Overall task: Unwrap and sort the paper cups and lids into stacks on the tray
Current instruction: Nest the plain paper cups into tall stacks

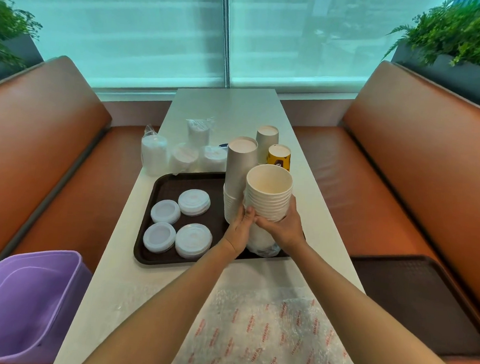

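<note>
While hands (pixel 264 225) grip cup stack (pixel 268 194) – tray (pixel 146 249) holds lids (pixel 178 223)

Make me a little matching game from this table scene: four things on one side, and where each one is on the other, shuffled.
Things:
1. stack of white cups
2. four lid stacks
3. wrapped lid packs
4. purple bin

Places:
A. on the table beyond the tray
B. on the left part of the tray
C. held between the left hand and right hand
D. beside the table, lower left

Pairs: 1-C, 2-B, 3-A, 4-D
</note>
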{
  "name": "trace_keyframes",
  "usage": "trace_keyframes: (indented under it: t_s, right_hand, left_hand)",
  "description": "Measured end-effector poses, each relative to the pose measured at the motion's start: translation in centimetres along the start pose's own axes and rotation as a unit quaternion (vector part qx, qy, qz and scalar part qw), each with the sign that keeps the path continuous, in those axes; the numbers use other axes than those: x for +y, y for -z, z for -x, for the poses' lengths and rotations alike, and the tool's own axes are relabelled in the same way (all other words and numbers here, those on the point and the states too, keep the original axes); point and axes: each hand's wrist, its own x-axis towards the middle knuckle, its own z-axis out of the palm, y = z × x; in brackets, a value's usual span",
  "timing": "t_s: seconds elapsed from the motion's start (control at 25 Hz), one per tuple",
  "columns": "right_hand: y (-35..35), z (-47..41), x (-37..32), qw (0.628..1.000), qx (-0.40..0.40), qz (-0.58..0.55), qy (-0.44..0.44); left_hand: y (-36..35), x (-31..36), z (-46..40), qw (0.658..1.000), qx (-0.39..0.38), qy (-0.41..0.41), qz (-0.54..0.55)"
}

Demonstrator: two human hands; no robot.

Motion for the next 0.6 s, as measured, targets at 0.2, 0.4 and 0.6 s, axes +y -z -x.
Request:
trace_keyframes:
  t_s: [0.2, 0.4, 0.6]
  right_hand:
    - [0.2, 0.5, -0.5, 1.0, -0.013, -0.001, 0.0]
    - [0.5, -0.5, -2.7, 0.998, 0.045, 0.004, 0.04]
    - [1.3, -0.8, -2.9, 0.998, 0.058, 0.001, 0.016]
  left_hand:
    - [0.9, -0.4, 0.7, 0.998, -0.034, 0.051, -0.028]
    - [0.2, 0.9, 1.7, 0.996, -0.021, -0.025, -0.08]
    - [-0.6, 7.7, 0.7, 0.836, 0.193, -0.403, -0.319]
